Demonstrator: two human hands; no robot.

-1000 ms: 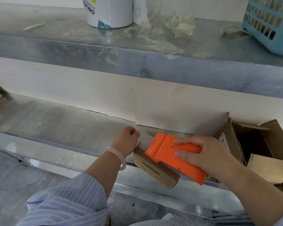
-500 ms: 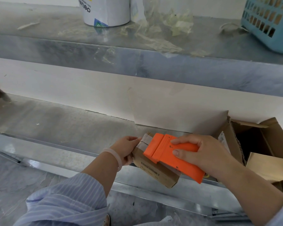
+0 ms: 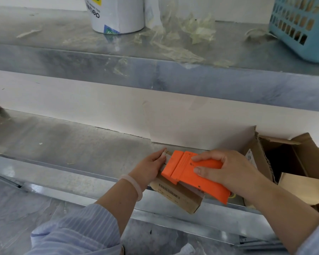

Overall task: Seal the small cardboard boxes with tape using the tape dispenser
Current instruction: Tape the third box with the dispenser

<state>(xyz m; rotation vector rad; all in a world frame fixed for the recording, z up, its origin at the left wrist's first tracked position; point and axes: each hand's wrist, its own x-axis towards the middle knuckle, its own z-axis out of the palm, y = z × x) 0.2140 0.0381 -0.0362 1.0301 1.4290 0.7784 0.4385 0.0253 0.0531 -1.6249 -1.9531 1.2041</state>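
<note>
A small brown cardboard box with a barcode label sits at the front edge of the lower metal shelf, jutting over it. My right hand grips an orange tape dispenser lying on top of the box. My left hand holds the box's left end, fingers flat against a strip of tape at the far corner. The box top is mostly hidden under the dispenser.
An open large cardboard carton stands at the right on the lower shelf. On the upper shelf are a white roll, crumpled tape scraps and a blue plastic basket.
My left hand uncurled from a fist at the box's far corner and now lies flat along the box's left end on the tape. The dispenser stayed on the box.
</note>
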